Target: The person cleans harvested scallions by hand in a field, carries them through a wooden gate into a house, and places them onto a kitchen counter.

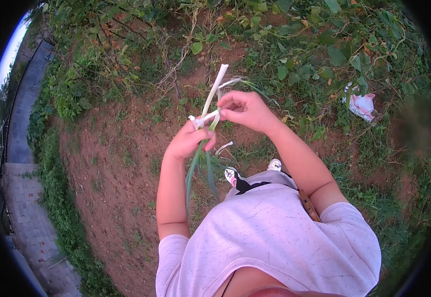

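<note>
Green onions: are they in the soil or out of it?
Out: the left hand holds the green onions above the soil, white ends showing.

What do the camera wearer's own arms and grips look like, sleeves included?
Human arms in short, loose, pale lilac-pink fabric sleeves with faint specks: left sleeve, right sleeve. Left forearm and right forearm are bare, tapering to the wrists. Left grip and right grip are ungloved human hands. No watch, cables or markings visible.
</note>
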`<move>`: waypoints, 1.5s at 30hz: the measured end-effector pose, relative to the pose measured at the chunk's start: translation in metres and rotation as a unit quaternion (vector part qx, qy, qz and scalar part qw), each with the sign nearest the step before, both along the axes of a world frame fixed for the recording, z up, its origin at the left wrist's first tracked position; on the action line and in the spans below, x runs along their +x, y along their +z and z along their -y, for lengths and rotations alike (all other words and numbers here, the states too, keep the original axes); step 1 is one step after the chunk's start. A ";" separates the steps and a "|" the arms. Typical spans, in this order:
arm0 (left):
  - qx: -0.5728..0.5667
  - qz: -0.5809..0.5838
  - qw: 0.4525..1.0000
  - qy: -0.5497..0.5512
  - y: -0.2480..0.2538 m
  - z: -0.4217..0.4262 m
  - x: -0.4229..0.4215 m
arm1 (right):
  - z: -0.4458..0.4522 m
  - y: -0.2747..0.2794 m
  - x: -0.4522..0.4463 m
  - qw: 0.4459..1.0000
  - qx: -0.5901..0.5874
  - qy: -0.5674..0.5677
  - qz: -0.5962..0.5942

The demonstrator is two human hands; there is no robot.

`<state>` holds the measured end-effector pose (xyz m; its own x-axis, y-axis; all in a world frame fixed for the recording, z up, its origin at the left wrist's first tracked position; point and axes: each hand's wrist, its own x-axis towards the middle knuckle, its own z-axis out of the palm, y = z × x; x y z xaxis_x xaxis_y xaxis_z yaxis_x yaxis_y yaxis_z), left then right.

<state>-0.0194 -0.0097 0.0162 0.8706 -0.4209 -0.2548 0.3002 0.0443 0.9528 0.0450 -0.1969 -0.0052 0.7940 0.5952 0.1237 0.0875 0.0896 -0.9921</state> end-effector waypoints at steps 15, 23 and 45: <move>0.018 -0.021 0.999 -0.044 0.005 0.002 0.000 | 0.005 0.006 0.004 0.998 -0.031 0.044 -0.016; 0.060 0.022 0.998 -0.029 0.004 0.004 0.003 | 0.003 -0.011 0.008 0.996 0.034 0.035 -0.072; 0.114 0.051 0.992 0.035 0.012 -0.003 -0.015 | 0.002 -0.024 0.016 0.975 -0.037 -0.145 -0.162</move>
